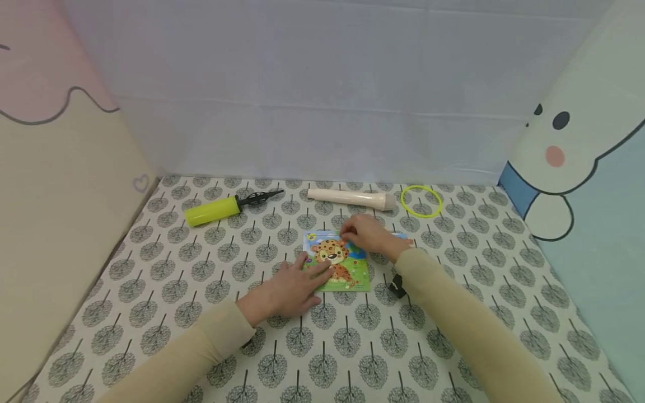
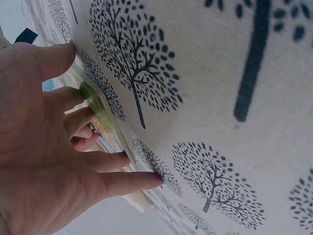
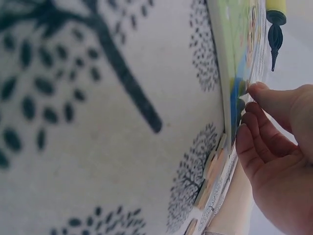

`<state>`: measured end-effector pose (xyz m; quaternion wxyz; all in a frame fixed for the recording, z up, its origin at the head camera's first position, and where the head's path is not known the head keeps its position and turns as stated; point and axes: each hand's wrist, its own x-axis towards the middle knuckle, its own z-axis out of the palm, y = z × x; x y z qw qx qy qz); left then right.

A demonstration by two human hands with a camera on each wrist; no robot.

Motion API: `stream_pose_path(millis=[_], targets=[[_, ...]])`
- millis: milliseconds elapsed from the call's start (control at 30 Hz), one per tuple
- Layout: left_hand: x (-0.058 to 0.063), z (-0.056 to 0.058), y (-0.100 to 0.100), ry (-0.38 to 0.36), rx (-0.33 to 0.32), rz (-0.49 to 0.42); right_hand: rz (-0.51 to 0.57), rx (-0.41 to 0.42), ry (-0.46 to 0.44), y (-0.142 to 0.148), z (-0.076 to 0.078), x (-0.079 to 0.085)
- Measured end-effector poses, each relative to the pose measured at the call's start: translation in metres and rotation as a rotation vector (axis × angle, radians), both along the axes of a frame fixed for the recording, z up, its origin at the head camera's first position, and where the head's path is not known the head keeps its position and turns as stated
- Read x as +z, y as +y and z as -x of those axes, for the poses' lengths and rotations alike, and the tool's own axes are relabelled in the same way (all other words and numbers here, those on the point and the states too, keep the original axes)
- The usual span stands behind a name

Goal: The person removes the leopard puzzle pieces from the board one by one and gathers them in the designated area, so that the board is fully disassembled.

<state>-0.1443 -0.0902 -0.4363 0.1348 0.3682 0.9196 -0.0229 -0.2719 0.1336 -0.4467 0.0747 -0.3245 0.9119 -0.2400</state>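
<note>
A flat jigsaw puzzle board (image 1: 359, 274) with a cartoon leopard on green grass lies on the table in the middle of the head view. My left hand (image 1: 289, 288) rests on its left side, fingers spread and fairly straight; the left wrist view shows the fingertips at the board's edge. At the board's upper right, the thumb and fingertips of my right hand (image 1: 370, 234) pinch a small puzzle piece (image 3: 246, 99), mostly hidden by the fingers. Loose puzzle pieces (image 3: 212, 169) lie just beyond the board's right edge, partly under the right wrist in the head view.
Along the back lie a yellow-green hand pump (image 1: 214, 211) with a black nozzle, a pale tapered tube (image 1: 347, 197) and a yellow ring (image 1: 421, 216). The tablecloth (image 1: 322, 358) has a tree print. Fabric walls (image 1: 322, 101) enclose the back and both sides.
</note>
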Motion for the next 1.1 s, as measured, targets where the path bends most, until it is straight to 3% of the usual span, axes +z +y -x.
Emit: stream_pose_path(millis=[1100], targets=[[0.0035, 0.0009, 0.0094, -0.004, 0.027, 0.062, 0.016, -0.041, -0.04, -0.0019, -0.0003, -0.0051]])
